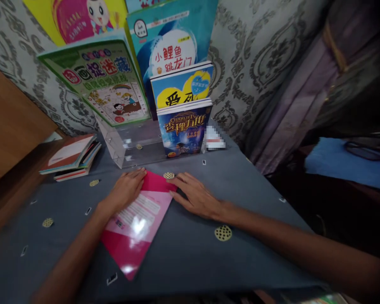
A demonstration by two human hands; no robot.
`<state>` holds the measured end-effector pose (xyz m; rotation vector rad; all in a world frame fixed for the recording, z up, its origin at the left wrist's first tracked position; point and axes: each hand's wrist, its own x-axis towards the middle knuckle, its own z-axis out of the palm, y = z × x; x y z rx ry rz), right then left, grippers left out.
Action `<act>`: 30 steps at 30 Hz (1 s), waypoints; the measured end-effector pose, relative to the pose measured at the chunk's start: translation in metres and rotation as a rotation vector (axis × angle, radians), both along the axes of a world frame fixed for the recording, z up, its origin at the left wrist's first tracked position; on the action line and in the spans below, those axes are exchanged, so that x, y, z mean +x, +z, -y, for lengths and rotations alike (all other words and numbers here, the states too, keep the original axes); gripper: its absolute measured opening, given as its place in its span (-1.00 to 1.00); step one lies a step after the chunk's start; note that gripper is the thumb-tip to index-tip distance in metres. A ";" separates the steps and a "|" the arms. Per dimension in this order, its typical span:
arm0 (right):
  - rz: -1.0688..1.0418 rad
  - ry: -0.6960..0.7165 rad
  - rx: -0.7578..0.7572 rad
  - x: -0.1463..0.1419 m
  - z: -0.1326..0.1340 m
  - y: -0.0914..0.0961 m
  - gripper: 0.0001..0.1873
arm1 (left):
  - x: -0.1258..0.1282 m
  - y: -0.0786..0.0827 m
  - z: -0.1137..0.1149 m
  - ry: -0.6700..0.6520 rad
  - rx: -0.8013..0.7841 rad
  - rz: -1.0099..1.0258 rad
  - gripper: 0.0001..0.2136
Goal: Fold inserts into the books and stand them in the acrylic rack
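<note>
book pile [71,156] on the table [240,185], far left; clear rack [111,145] holds a green book [103,82] upright at left, dark blue book [184,134] at right; my left hand [125,190], fingers flat and together, on the pink book [139,223], which lies before the rack; my right hand [196,197], loosely spread, touches its right corner

Both arms bare, reaching forward from the lower frame edge and lower right. Left forearm [77,251] slants up and to the right; left hand [128,187] palm down, fingers extended and close together, pointing away and rightward. Right forearm [281,236] enters at a low angle, wrist nearly in line with it; right hand [198,197] also back-up, fingers directed left, thumb [181,200] spread below the index finger [179,182]. Hands apart, fingertips facing inward (left thumb not clearly distinguishable).
</note>
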<state>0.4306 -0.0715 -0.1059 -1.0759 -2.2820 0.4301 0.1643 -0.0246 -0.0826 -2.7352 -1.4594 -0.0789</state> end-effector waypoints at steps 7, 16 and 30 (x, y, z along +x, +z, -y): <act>-0.233 0.053 -0.142 0.000 0.018 0.000 -0.64 | 0.011 -0.008 0.003 0.018 0.029 0.044 -0.58; -0.267 -0.057 -0.145 0.002 0.009 -0.007 -0.62 | 0.045 -0.002 0.051 -0.091 0.100 0.036 -0.56; -0.269 -0.051 -0.159 0.003 0.010 -0.007 -0.64 | 0.067 0.003 0.068 -0.128 0.286 -0.197 -0.75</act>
